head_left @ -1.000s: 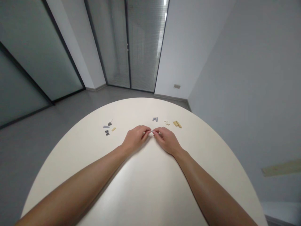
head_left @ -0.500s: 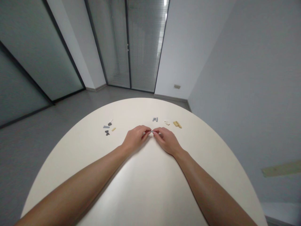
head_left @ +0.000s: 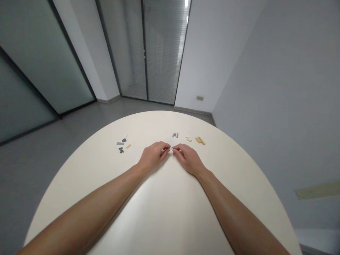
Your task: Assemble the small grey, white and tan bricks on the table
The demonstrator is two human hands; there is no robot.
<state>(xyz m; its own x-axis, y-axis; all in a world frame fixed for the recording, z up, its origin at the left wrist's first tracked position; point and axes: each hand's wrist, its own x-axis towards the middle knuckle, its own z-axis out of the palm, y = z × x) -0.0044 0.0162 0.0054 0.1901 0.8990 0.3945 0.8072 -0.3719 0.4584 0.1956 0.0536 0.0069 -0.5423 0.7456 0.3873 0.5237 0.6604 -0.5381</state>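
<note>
My left hand (head_left: 153,154) and my right hand (head_left: 187,158) rest on the round cream table (head_left: 159,198) with fingertips meeting. Both are pinched on one tiny pale piece (head_left: 171,148) held between them; its shape is too small to make out. Just beyond the hands lie a small grey piece (head_left: 175,135), a white piece (head_left: 188,138) and a tan piece (head_left: 200,140).
Several small grey, dark and tan pieces (head_left: 121,144) lie in a cluster at the left of the table. Behind the table are grey floor, glass doors with blinds (head_left: 148,49) and a plain wall on the right.
</note>
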